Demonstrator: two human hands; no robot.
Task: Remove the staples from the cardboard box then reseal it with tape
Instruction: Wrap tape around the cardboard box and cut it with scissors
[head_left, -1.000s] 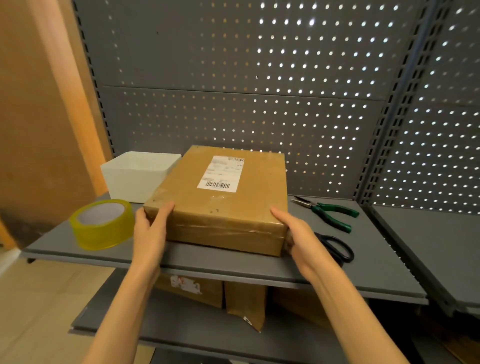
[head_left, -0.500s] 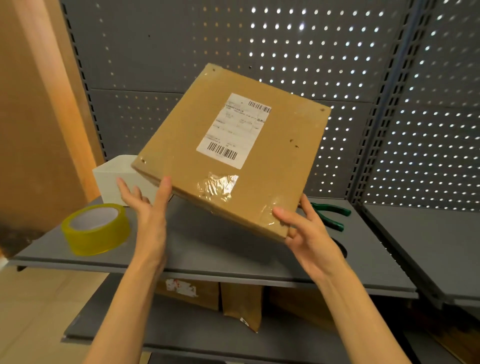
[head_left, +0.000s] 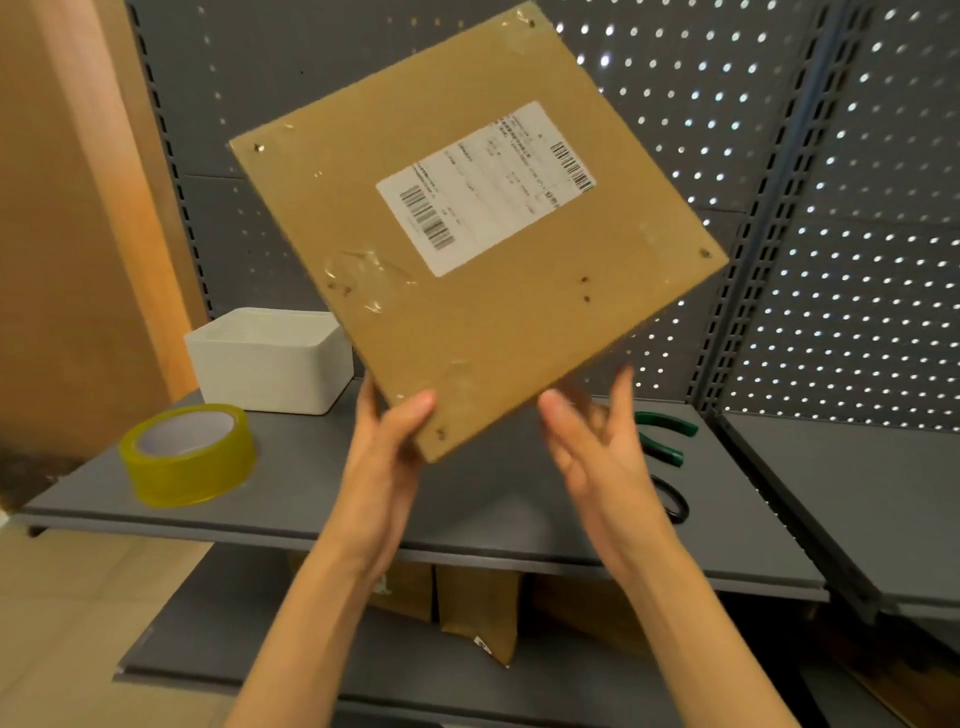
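A flat brown cardboard box (head_left: 493, 322) with a white shipping label (head_left: 483, 187) is held up in the air above the grey shelf (head_left: 467, 499), its top face tilted toward me and rotated. Small staples show near its corners and edges. My left hand (head_left: 387, 447) grips the box's lowest corner, thumb on the top face, fingers behind. My right hand (head_left: 597, 441) is just right of that corner with spread fingers, touching the lower right edge or just off it. A yellowish roll of tape (head_left: 189, 454) lies on the shelf at the left.
A white plastic bin (head_left: 270, 358) stands at the shelf's back left. Green-handled pliers (head_left: 662, 439) and black-handled scissors (head_left: 672, 501) lie on the shelf to the right, partly behind my right hand. Perforated grey panels form the back wall. Cardboard boxes (head_left: 478, 608) sit on the lower shelf.
The box went from lying on the shelf to being lifted, tipped toward me and rotated clockwise. My left hand shifted to the lowest corner; my right hand loosened from the edge.
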